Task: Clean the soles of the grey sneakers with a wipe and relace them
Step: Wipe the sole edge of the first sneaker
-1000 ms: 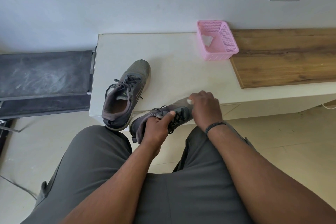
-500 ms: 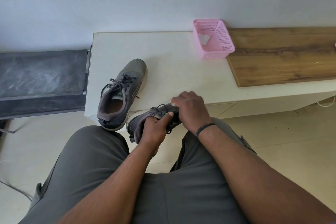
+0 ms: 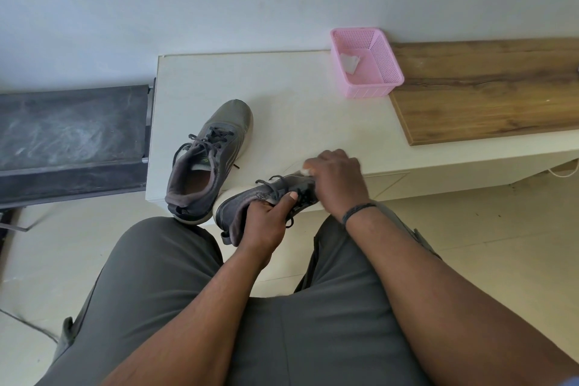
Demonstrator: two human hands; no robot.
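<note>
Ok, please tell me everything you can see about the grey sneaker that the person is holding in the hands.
The held sneaker is dark grey, of knit-looking fabric, with dark laces threaded and a pale sole edge. It lies tilted on its side at the near edge of the white cabinet top, toe pointing right. The left hand grips its collar, thumb on the laces. The right hand covers the toe, pressing a white wipe there. Its heel is close to the other sneaker; contact is unclear.

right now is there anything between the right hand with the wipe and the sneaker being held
Nothing visible does. The right hand is already on the toe end of the held sneaker, with a bit of white wipe showing under its fingers. The left hand grips the sneaker at the collar. The other sneaker sits apart on the table.
</note>
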